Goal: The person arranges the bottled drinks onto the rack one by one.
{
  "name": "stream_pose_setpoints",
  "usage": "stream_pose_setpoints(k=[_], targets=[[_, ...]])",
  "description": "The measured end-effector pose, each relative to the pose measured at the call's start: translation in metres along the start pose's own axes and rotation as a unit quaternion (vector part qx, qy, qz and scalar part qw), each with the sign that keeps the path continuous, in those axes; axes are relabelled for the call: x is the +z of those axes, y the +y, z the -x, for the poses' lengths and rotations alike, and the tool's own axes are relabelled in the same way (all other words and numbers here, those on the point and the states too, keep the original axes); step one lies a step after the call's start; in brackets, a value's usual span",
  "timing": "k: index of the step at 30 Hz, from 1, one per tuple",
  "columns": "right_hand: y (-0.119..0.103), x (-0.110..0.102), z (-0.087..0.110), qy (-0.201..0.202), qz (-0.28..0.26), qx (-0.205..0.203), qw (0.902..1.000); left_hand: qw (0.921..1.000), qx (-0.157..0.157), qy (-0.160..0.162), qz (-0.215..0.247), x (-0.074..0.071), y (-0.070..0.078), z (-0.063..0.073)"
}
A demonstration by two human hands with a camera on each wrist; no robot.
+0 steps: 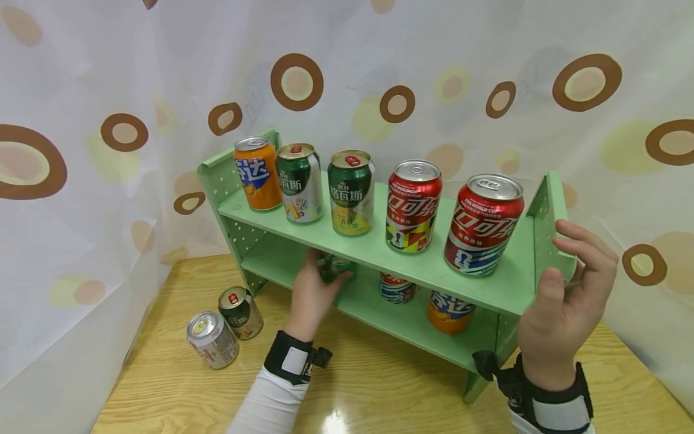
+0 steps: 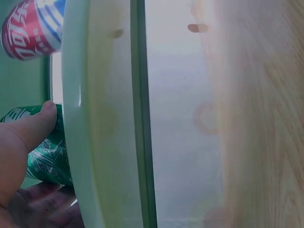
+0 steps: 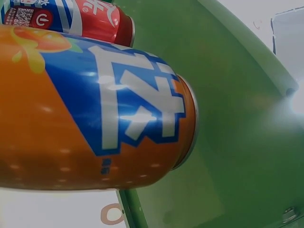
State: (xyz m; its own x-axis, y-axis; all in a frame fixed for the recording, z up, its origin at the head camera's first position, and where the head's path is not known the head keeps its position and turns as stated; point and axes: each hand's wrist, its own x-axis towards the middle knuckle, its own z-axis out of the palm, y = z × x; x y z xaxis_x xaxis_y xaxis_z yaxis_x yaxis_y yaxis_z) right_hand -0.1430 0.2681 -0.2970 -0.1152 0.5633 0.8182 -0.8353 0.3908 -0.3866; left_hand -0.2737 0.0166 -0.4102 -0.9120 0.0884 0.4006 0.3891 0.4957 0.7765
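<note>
My left hand (image 1: pixel 317 292) reaches between the two boards of a light green shelf and grips a green can (image 2: pixel 47 147) on the lower board. In the left wrist view the thumb lies along the can, with the other fingers on its far side. My right hand (image 1: pixel 569 295) holds the right end panel (image 1: pixel 558 223) of the green shelf (image 1: pixel 374 268), thumb in front and fingers behind. To the right of the green can on the lower board stand a red and blue cola can (image 1: pixel 397 288) and an orange soda can (image 1: pixel 450 311).
The top board carries an orange can (image 1: pixel 257 175), two green-topped cans, a red can (image 1: pixel 414 205) and another red can (image 1: pixel 484 226). On the wooden table (image 1: pixel 336 374) at left stand a white can (image 1: pixel 213 340) and a dark green can (image 1: pixel 241 313). A patterned curtain (image 1: pixel 347 72) hangs behind.
</note>
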Motion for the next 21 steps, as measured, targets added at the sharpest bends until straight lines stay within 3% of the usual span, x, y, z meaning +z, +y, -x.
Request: stream_pose_setpoints(k=[13, 21], targets=[[0.0, 0.0, 0.0, -0.002, -0.005, 0.004, 1.0, 0.9996, 0.026, 0.004, -0.001, 0.013, 0.01, 0.007], [0.0, -0.001, 0.0, -0.004, -0.002, 0.003, 1.0, 0.9997, 0.022, -0.01, 0.006, 0.015, 0.011, 0.008]])
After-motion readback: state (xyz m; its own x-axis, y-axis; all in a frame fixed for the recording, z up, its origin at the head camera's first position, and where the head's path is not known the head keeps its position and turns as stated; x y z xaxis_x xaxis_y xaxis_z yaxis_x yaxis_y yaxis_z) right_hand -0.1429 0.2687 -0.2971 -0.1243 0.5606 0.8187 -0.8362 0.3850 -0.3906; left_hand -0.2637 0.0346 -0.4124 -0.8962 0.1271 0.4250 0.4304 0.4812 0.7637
